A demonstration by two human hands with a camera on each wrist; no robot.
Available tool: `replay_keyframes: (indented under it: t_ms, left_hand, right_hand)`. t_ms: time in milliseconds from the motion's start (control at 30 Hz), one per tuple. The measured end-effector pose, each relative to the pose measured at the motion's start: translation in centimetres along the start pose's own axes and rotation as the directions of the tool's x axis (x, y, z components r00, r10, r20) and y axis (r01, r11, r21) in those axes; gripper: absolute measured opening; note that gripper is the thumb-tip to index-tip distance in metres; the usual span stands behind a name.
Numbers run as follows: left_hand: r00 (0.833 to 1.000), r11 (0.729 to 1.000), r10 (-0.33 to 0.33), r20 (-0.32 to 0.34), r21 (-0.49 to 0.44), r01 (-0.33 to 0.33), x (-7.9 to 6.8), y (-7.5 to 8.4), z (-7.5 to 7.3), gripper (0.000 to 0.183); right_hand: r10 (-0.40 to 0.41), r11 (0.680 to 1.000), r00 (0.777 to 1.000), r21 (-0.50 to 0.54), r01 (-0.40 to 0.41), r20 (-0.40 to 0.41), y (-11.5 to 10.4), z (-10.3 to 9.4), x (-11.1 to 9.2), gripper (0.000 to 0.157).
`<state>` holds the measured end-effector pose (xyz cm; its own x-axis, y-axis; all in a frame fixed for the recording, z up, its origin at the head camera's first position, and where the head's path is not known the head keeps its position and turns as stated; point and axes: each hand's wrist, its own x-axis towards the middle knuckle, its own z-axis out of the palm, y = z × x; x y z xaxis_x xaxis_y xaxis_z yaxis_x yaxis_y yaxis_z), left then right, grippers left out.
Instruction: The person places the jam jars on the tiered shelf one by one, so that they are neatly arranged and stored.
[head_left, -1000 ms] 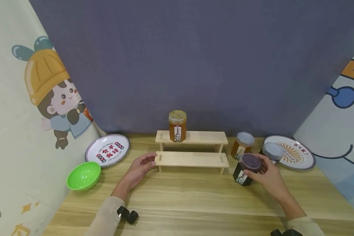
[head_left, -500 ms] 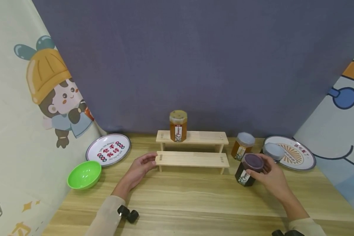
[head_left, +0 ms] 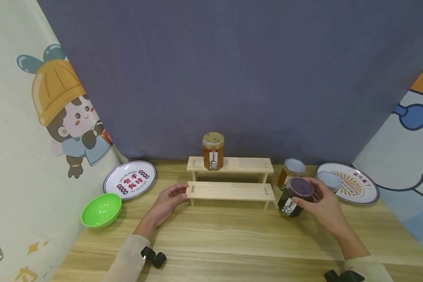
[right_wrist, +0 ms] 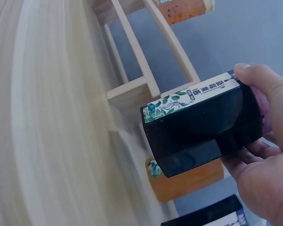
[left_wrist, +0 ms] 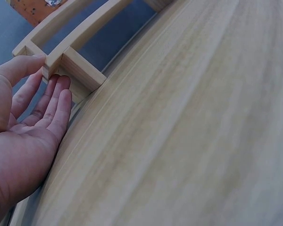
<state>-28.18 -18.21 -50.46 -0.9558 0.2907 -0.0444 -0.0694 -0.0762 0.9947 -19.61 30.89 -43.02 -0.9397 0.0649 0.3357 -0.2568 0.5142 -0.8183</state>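
My right hand [head_left: 324, 205] grips a dark jam jar [right_wrist: 198, 125] with a purple lid near its top, thumb on the label side. In the right wrist view it hangs off the tabletop, near the right end of a two-step wooden rack [head_left: 229, 190]. With thumb and fingertips, my left hand [head_left: 167, 203] holds the left end of the rack's lower step, as the left wrist view shows [left_wrist: 28, 127]. An orange jar [head_left: 213, 152] stands on the upper step. Behind the held jar are another orange jar [head_left: 291, 170] and a white-lidded jar [head_left: 329, 181], its body mostly hidden.
A lettered white plate [head_left: 114, 172] leans at the back left, with a green bowl [head_left: 101, 211] in front of it. On the right lies another plate [head_left: 368, 192] with a sunburst pattern. A dark cloth [head_left: 232, 78] hangs behind the wooden table [head_left: 215, 243].
The dark jar in my right hand has risen a little and tilted, now covering more of the jars behind it. My left hand has stayed at the rack's end.
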Motion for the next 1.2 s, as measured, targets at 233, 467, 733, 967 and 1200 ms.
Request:
replay_keyframes:
  t_ms: [233, 467, 733, 967, 1200]
  left_hand:
    - [1.000, 1.000, -0.008, 0.000, -0.012, 0.008, 0.0, 0.0, 0.0, 0.050]
    - [1.000, 1.000, -0.020, -0.014, -0.007, 0.020, -0.2, 0.0, 0.0, 0.050]
    - [1.000, 1.000, 0.000, -0.006, -0.009, 0.000, -0.3, 0.1, -0.1, 0.049]
    - [1.000, 1.000, 0.004, -0.004, -0.010, -0.004, -0.2, 0.1, -0.1, 0.048]
    - [1.000, 1.000, -0.005, -0.006, 0.001, 0.005, 0.0, 0.1, 0.1, 0.048]
  right_hand:
    - [-0.049, 0.999, 0.998, 0.025, 0.048, 0.041, -1.6, 0.6, 0.5, 0.072]
    - [-0.032, 0.999, 0.998, 0.015, 0.032, 0.049, -2.7, 0.7, 0.8, 0.073]
    - [-0.038, 0.999, 0.997, 0.026, 0.036, 0.068, -3.6, 1.0, 1.3, 0.073]
    - [-0.067, 0.994, 0.993, 0.097, 0.057, 0.094, -4.5, 2.1, 2.4, 0.071]
    - [-0.076, 0.991, 0.989, 0.115, 0.061, 0.128, -5.3, 3.6, 3.3, 0.071]
